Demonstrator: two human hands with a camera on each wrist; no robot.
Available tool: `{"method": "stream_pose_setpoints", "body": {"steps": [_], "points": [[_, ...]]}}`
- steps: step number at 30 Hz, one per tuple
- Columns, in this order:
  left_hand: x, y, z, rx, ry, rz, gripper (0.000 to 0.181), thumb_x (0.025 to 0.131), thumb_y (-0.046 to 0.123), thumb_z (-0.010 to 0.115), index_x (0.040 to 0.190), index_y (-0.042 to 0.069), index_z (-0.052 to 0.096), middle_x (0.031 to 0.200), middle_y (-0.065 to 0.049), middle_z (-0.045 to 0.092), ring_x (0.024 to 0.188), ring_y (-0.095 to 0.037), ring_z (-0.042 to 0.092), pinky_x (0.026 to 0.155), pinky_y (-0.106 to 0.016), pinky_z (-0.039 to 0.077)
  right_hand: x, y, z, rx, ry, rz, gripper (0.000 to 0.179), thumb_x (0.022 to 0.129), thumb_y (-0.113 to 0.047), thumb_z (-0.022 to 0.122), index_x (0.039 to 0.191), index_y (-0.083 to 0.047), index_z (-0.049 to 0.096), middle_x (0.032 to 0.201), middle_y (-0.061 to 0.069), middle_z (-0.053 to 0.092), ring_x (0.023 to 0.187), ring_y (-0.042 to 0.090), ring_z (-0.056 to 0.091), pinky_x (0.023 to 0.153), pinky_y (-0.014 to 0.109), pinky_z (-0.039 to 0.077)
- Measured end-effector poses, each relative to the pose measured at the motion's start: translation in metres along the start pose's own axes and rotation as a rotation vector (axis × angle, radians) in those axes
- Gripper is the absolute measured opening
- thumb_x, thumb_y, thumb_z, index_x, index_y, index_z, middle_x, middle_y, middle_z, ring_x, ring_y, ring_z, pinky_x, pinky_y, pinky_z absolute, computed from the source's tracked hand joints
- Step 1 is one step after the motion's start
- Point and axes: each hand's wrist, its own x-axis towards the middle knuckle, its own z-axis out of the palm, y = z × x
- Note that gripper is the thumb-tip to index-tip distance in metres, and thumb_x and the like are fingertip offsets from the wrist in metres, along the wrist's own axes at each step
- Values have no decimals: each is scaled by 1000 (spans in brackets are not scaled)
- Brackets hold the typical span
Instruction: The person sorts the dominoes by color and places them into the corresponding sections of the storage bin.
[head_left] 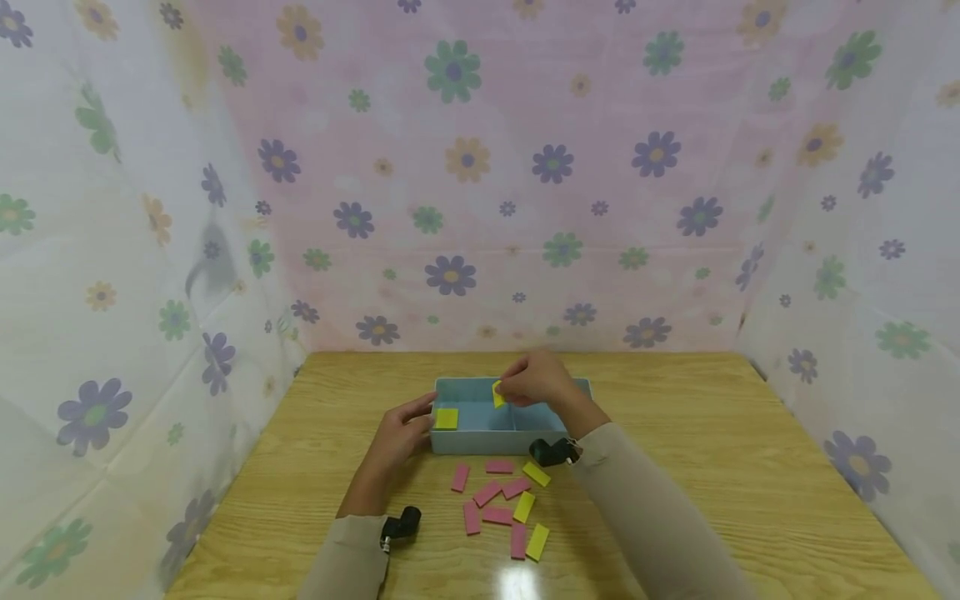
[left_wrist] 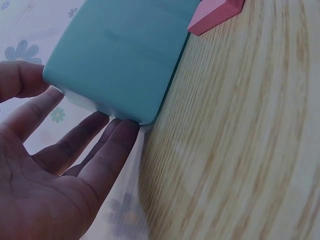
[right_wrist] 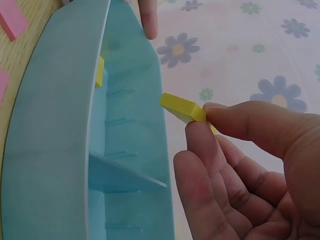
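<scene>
A light-blue box (head_left: 472,442) with a divider (right_wrist: 125,172) inside stands on the table. My right hand (head_left: 538,382) is above it, pinching a yellow block (right_wrist: 181,106) between thumb and fingertips. Another yellow block (head_left: 447,418) lies in the box's left compartment. With mostly straight fingers, my left hand (head_left: 397,433) touches the left end of the box; the left wrist view shows its fingertips (left_wrist: 125,129) against the end wall. In front of the box lie several pink blocks (head_left: 498,517) and 3 yellow blocks (head_left: 537,542).
The wood-grain table (head_left: 337,400) carries everything. A flowered cloth (head_left: 510,183) hangs behind it and along both sides. A small black camera is strapped at each wrist, and the right one (head_left: 553,452) sits close to the box's front wall.
</scene>
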Motion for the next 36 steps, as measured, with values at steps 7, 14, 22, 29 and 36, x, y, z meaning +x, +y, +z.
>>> {"method": "stream_pose_setpoints", "body": {"steps": [7,14,22,29,36], "points": [[1,0,-1,-14,-1,10,48,103,10,59,151,14,56,154,-19,53,138,-38,55,105,-49,54,8,-7,13,-9,9,10,15,86,-15,84,96,-5,79,87,11,77,95,38,76,83,48,64],[1,-2,-2,-24,-10,18,49,103,9,59,151,14,56,153,-20,53,134,-38,58,103,-49,56,14,-13,26,-14,25,33,14,84,-12,85,93,-4,79,82,10,78,87,34,78,78,45,65],[1,0,-2,-15,-12,32,49,102,8,58,151,13,55,153,-22,52,135,-39,57,102,-48,56,21,-15,40,-5,9,51,15,84,-12,85,94,-3,78,81,10,78,86,33,78,76,44,65],[1,0,-1,14,-2,27,48,102,10,59,150,14,56,153,-21,53,135,-39,57,103,-49,55,21,-13,48,-4,7,54,14,85,-11,85,93,-2,79,82,10,78,82,27,78,76,43,65],[0,2,0,15,8,25,48,102,11,59,149,14,57,151,-21,54,134,-38,58,102,-48,56,23,-15,55,-27,9,71,10,84,-9,85,89,-2,78,81,10,78,84,29,79,78,45,65]]}}
